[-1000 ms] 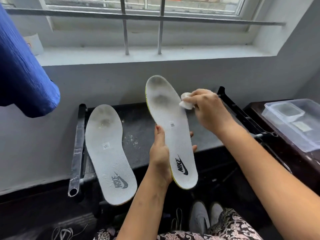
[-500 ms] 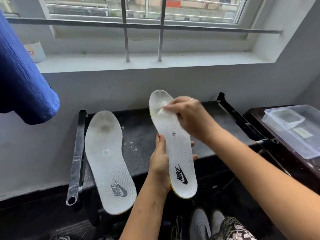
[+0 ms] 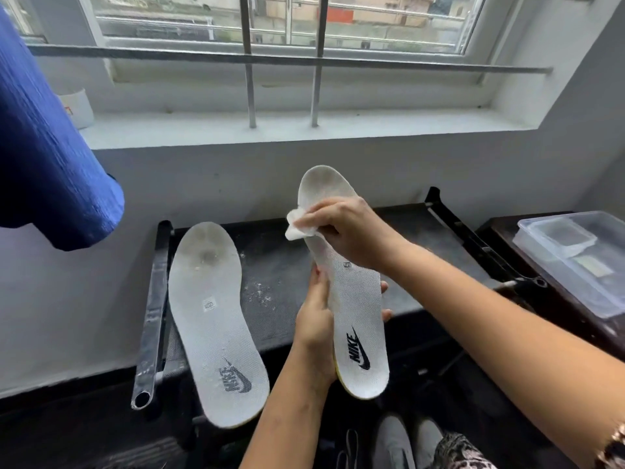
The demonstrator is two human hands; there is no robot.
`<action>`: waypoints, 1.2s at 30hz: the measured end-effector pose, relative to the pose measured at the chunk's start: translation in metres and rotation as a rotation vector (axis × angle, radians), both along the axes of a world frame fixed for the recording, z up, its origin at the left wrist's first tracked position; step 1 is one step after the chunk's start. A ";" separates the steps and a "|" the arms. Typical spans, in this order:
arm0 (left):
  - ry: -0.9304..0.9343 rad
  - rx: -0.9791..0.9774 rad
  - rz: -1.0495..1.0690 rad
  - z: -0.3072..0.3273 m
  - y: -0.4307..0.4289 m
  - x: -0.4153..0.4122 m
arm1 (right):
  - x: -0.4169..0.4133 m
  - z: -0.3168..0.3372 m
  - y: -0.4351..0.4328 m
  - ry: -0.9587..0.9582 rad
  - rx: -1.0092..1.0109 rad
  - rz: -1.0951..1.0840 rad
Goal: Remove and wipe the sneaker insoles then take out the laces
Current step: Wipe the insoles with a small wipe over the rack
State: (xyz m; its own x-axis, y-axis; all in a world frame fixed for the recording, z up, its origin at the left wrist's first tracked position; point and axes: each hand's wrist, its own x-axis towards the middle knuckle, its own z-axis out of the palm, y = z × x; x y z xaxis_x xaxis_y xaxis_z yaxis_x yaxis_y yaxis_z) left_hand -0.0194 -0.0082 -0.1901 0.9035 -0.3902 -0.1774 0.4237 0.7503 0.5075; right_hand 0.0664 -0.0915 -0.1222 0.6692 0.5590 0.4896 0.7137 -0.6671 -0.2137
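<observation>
Insole up off the black shelf, left hand fingers wrapped round its middle, right hand pinching a white wipe on the forefoot — light, bendy foam, probably best gripped mid-length.

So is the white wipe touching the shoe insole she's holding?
Touching. The head view shows the right hand pressing the white wipe flat onto the held insole.
</observation>
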 end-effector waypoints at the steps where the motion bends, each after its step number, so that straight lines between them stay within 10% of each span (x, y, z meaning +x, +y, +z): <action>1: 0.009 -0.011 -0.011 0.001 0.000 -0.001 | 0.006 0.000 -0.004 0.014 -0.042 -0.053; 7: 0.017 -0.003 -0.036 0.000 0.003 -0.007 | 0.045 0.024 -0.043 -0.095 -0.040 -0.500; 10: 0.010 0.004 -0.026 0.002 0.002 -0.005 | 0.032 0.023 -0.017 -0.186 0.076 -0.302; 14: -0.007 -0.008 -0.030 0.004 -0.001 -0.006 | 0.027 0.007 -0.007 -0.097 -0.271 -0.095; 20: 0.047 -0.073 -0.090 0.001 0.005 -0.006 | 0.063 0.030 -0.047 -0.077 -0.098 -0.569; 28: 0.015 0.010 -0.105 0.001 -0.004 -0.007 | 0.027 0.017 0.008 -0.232 -0.134 -0.032; 32: 0.021 -0.020 -0.146 0.002 -0.002 -0.012 | 0.050 0.022 -0.021 -0.163 -0.328 -0.379; 36: 0.071 -0.058 -0.147 0.001 -0.002 -0.010 | 0.054 0.028 -0.040 -0.232 -0.025 -0.540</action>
State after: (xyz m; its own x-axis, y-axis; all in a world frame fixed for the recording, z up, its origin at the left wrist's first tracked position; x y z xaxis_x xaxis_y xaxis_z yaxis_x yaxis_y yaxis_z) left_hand -0.0299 -0.0100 -0.1888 0.8221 -0.5284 -0.2119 0.5639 0.7047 0.4306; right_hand 0.1199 -0.1319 -0.0945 0.7391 0.1821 0.6485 0.2975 -0.9520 -0.0717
